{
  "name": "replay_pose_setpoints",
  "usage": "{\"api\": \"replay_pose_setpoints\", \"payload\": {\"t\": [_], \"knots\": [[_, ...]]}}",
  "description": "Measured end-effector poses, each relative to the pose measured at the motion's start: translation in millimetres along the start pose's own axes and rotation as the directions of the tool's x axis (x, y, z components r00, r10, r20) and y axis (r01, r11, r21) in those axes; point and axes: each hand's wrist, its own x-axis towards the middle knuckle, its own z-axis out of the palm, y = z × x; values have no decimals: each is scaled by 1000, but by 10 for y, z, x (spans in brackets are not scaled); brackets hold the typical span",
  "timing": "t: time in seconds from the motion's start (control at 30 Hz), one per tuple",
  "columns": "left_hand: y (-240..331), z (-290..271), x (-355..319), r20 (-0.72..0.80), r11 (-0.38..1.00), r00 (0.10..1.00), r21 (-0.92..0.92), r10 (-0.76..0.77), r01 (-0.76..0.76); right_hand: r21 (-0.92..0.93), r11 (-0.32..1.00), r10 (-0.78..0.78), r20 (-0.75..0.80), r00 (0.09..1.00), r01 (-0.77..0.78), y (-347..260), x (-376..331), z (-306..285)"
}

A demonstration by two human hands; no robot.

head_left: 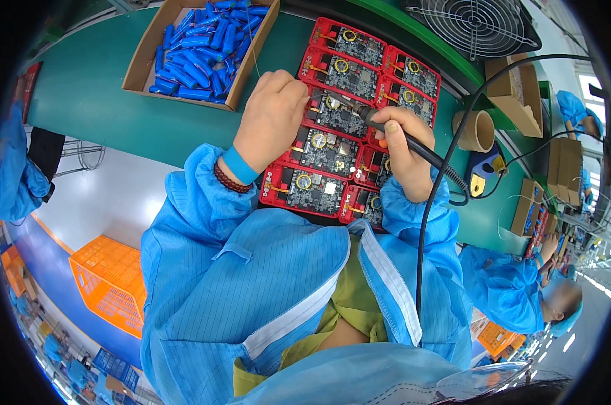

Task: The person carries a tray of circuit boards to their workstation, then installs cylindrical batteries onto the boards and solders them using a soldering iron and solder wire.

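Note:
My left hand (270, 121) is pinched closed on a thin solder wire (254, 55), which rises from behind the fingers toward the box of batteries. In my right hand (408, 148) is a soldering iron (366, 113), its tip pointing left toward my left fingertips. Both hands are over a block of red plastic cases (270, 196) set in two columns. Each case holds a dark circuit board (326, 156) with a round, yellow-rimmed part. The iron's tip is close above one board in the left column; whether it touches cannot be made out.
A cardboard box (134, 75) of blue cylindrical batteries stands at the far left. Right of the cases are a brown round tub (477, 130), a blue-and-yellow iron stand (482, 169) and a fan (471, 23). The iron's black cable (425, 250) loops past my right arm. A co-worker (501, 287) sits at right.

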Motion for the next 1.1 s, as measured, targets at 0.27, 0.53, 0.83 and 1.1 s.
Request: {"api": "replay_pose_setpoints", "payload": {"t": [0.27, 0.53, 0.83, 1.1], "knots": [[-6, -1, -5, -7, 1000, 1000, 18, -4, 4, -33, 998, -48, 40, 998, 49, 51, -6, 16], [-13, 30, 16, -7, 1000, 1000, 24, 11, -11, -35, 998, -51, 48, 998, 53, 41, 5, 23], [-30, 27, 14, 1, 999, 999, 24, 32, -32, -42, 998, -43, 52, 998, 45, 14, 1, 20], [7, 43, -25, 7, 998, 998, -4, 68, -68, -15, 998, -56, 27, 998, 56, 19, -100, 11]]}}
